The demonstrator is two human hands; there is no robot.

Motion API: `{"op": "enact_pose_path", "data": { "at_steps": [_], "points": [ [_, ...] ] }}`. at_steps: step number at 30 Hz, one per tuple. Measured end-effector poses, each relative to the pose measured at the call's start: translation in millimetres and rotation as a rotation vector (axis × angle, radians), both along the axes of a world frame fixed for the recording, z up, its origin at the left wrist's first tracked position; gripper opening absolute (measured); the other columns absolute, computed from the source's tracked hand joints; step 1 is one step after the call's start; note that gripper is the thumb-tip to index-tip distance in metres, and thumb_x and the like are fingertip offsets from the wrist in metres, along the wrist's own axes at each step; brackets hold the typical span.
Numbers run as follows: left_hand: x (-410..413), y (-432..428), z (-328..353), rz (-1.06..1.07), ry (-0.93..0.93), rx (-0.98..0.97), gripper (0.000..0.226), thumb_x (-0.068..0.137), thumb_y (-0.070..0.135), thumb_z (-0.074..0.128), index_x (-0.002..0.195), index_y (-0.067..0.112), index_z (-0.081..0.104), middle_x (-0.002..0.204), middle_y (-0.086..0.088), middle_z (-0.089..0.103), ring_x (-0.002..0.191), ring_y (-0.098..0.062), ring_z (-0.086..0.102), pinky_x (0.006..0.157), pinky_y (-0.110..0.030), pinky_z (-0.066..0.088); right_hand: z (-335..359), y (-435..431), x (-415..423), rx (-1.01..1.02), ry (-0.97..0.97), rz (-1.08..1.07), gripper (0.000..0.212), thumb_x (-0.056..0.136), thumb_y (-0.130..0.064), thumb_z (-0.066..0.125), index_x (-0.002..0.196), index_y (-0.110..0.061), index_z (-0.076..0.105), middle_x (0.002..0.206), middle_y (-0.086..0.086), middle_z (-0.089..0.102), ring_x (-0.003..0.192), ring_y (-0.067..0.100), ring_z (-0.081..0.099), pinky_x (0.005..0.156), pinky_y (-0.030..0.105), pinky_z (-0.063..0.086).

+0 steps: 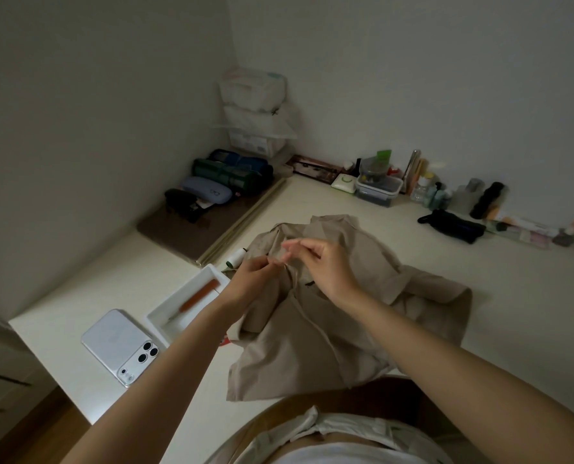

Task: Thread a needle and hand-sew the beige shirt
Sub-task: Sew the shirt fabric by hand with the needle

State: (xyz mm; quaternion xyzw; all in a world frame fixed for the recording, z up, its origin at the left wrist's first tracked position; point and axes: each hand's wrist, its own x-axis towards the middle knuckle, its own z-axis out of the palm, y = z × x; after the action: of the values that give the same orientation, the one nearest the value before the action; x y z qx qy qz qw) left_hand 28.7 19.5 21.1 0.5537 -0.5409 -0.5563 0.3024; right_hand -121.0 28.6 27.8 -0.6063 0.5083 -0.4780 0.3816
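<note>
Both hands meet above the collar end of the beige shirt (312,329), which lies spread across the middle of the table (429,262) with its hem hanging over the near edge. The left hand (255,276) draws its fingertips narrow into a pinch. The right hand (325,266) hovers just beside it, thumb and forefinger close, the other fingers blurred. Needle and thread are too fine to make out, so what either hand grips cannot be told. A white thread spool (237,256) sits just beside the shirt's left side, beyond a white tray (158,316) and a phone (121,346) towards the near left corner. This looks like threading: brace the hands together, keep the thread end short and stiff, and approach the eye slowly in this dim light
</note>
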Motion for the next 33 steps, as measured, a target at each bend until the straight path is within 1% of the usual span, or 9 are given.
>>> {"op": "enact_pose_path", "data": {
  "at_steps": [5, 9, 11, 14, 16, 19, 22, 26, 33],
  "points": [
    [-2.7, 1.1, -5.2, 0.029, -0.041, -0.068, 0.019, 0.099, 0.015, 0.047, 0.088, 0.008, 0.06, 0.082, -0.006, 0.059, 0.076, -0.014, 0.053, 0.068, -0.021, 0.044, 6.8, 11.9, 0.8, 0.204, -0.259, 0.14, 0.027, 0.102, -0.008, 0.034, 0.089, -0.008, 0.057, 0.058, 0.0, 0.043, 0.046, 0.003, 0.049, 0.06, 0.02, 0.054],
    [-0.9, 0.0, -6.1, 0.079, -0.079, -0.11, 0.019, 0.099, 0.017, 0.046, 0.095, 0.005, 0.06, 0.083, 0.0, 0.059, 0.076, -0.008, 0.055, 0.067, -0.015, 0.044, -26.6, 23.1, -12.3, 0.455, -0.078, 0.034, 0.035, 0.103, -0.01, 0.03, 0.076, -0.014, 0.051, 0.055, 0.0, 0.031, 0.038, 0.003, 0.032, 0.037, 0.015, 0.026],
    [0.5, -1.0, -7.5, 0.081, -0.081, -0.118, 0.021, 0.099, 0.018, 0.046, 0.099, 0.002, 0.06, 0.088, -0.003, 0.06, 0.079, -0.009, 0.055, 0.069, -0.015, 0.044, -47.0, 28.3, -28.8, 0.565, 0.131, -0.007, 0.035, 0.102, -0.01, 0.032, 0.075, -0.015, 0.053, 0.06, 0.0, 0.042, 0.045, 0.002, 0.042, 0.041, 0.015, 0.03],
    [2.7, 0.0, -8.8, 0.081, -0.088, -0.139, 0.023, 0.098, 0.018, 0.047, 0.101, -0.001, 0.06, 0.088, -0.005, 0.059, 0.077, -0.01, 0.055, 0.069, -0.015, 0.047, -73.3, 34.9, -56.3, 0.655, 0.462, -0.057, 0.026, 0.099, -0.012, 0.039, 0.091, -0.012, 0.063, 0.092, 0.005, 0.062, 0.089, 0.017, 0.057, 0.064, 0.023, 0.037],
    [3.8, 1.1, -8.9, 0.075, -0.099, -0.154, 0.022, 0.098, 0.018, 0.048, 0.1, 0.0, 0.06, 0.086, -0.004, 0.059, 0.076, -0.01, 0.054, 0.069, -0.017, 0.047, -76.2, 37.9, -64.9, 0.612, 0.496, -0.17, 0.019, 0.097, -0.013, 0.046, 0.092, -0.008, 0.063, 0.095, 0.008, 0.064, 0.098, 0.024, 0.057, 0.07, 0.024, 0.035],
    [3.4, 3.8, -8.4, 0.058, -0.111, -0.162, 0.02, 0.098, 0.019, 0.048, 0.097, 0.003, 0.06, 0.084, -0.001, 0.059, 0.077, -0.01, 0.054, 0.07, -0.018, 0.047, -59.3, 38.8, -57.1, 0.38, 0.405, -0.276, 0.01, 0.093, -0.016, 0.057, 0.084, -0.012, 0.058, 0.071, -0.005, 0.055, 0.073, 0.012, 0.054, 0.061, 0.019, 0.033],
    [1.0, 7.6, -7.6, 0.051, -0.107, -0.169, 0.015, 0.097, 0.017, 0.049, 0.089, 0.009, 0.059, 0.08, 0.003, 0.059, 0.075, -0.006, 0.054, 0.067, -0.014, 0.044, -35.1, 39.2, -33.1, 0.211, 0.283, -0.202, 0.009, 0.088, -0.021, 0.066, 0.09, -0.012, 0.066, 0.068, -0.014, 0.054, 0.064, -0.002, 0.051, 0.06, 0.006, 0.038],
    [-1.0, 11.3, -6.0, 0.022, -0.081, -0.184, 0.017, 0.095, 0.011, 0.05, 0.08, 0.013, 0.058, 0.077, 0.003, 0.059, 0.07, -0.005, 0.055, 0.062, -0.012, 0.044, -22.5, 31.3, -1.2, 0.135, 0.288, -0.131, 0.014, 0.081, -0.019, 0.074, 0.09, -0.01, 0.068, 0.05, -0.016, 0.04, 0.045, -0.006, 0.047, 0.049, 0.009, 0.034],
    [4.0, 15.6, -6.1, 0.007, -0.101, -0.184, 0.015, 0.096, 0.011, 0.048, 0.085, 0.009, 0.059, 0.076, 0.004, 0.059, 0.067, 0.002, 0.055, 0.058, -0.005, 0.043, -28.1, 28.6, 2.6, 0.115, 0.426, -0.168, 0.02, 0.091, -0.016, 0.061, 0.077, -0.002, 0.066, 0.064, 0.0, 0.06, 0.059, 0.009, 0.051, 0.058, 0.019, 0.033]
  ]
}}
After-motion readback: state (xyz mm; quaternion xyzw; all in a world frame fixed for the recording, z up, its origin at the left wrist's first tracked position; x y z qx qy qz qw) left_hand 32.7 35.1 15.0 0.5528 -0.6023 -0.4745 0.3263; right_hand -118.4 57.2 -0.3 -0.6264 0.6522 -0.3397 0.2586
